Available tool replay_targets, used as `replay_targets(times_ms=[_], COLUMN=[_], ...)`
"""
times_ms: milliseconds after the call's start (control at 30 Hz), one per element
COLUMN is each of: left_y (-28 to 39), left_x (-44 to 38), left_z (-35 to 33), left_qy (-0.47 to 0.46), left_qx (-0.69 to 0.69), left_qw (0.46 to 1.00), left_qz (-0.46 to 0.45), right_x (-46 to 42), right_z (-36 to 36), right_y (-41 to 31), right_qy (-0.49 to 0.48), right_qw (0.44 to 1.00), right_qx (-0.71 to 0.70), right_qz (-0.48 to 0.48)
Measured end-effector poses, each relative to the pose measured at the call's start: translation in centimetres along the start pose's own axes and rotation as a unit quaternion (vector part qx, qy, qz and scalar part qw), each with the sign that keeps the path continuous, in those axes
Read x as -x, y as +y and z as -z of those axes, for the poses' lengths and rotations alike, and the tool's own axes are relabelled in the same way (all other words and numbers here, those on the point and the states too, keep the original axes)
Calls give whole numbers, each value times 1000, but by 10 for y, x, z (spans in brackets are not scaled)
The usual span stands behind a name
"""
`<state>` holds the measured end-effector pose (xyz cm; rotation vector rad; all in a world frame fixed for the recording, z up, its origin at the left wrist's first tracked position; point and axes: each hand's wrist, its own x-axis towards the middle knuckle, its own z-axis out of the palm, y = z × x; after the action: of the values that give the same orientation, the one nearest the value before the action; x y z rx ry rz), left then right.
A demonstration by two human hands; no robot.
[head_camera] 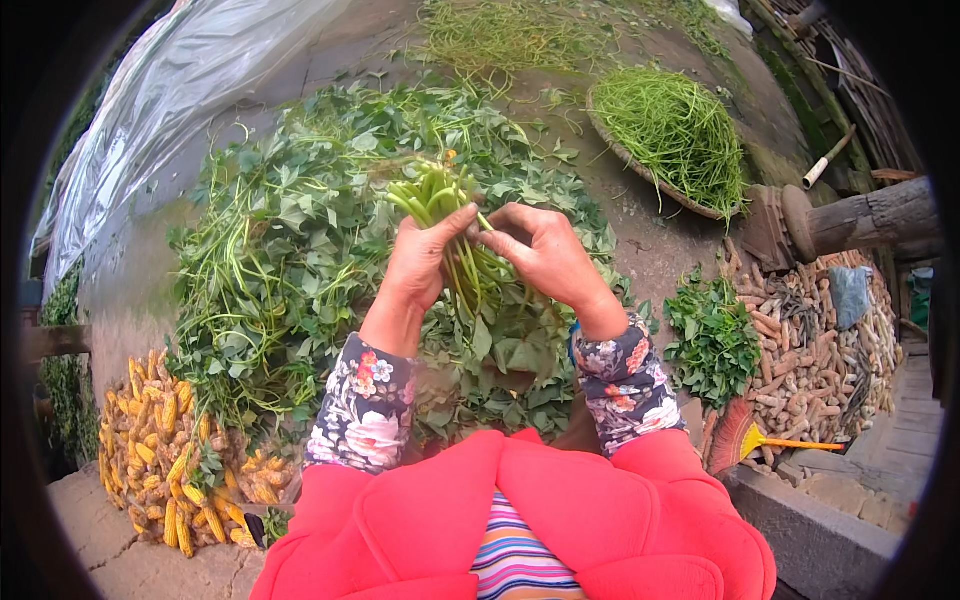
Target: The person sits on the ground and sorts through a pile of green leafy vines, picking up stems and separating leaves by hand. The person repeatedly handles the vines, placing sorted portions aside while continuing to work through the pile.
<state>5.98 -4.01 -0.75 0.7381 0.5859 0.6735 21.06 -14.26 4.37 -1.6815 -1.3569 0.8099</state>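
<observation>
My left hand (427, 259) is closed around a bunch of green leafy stems (431, 195), their thick ends pointing up and away from me. Close beside it, my right hand (536, 247) pinches a stem of the same bunch between thumb and fingertips. Leaves of the bunch hang down below both hands. Under and around them spreads a large heap of leafy green vines (300, 225) on the ground. Further off to the right, a round woven tray (637, 166) holds a mound of thin, leafless green stems (667, 127).
Yellow corn cobs (161, 450) are piled at lower left. On the right lie a small leafy pile (711, 337), many bare cobs (795, 367), a broom (750, 439) and a wooden post (870, 217). Loose stems (517, 34) lie beyond; plastic sheeting (180, 90) covers the upper left.
</observation>
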Motion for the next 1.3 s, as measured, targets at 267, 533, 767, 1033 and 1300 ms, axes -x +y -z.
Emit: replay_targets(times_ms=[267,533,767,1033,1300], left_y=[13,17,26,22,3], left_x=[-9,-1,1,5,6], left_z=[16,20,14,3,-15], left_qy=[97,25,-13,-110,-44], left_qx=[63,15,-86,22,-26], left_qw=[989,999,990,991,998], left_qz=[-95,-28,-111,-78,-30], right_x=[8,1,2,3,0], right_z=[9,25,39,37,14], right_y=[5,7,12,17,5], right_qy=[62,240,250,102,54], right_qw=[970,962,941,973,969], right_qx=[211,110,205,-202,-239], right_qz=[107,73,103,-53,-18])
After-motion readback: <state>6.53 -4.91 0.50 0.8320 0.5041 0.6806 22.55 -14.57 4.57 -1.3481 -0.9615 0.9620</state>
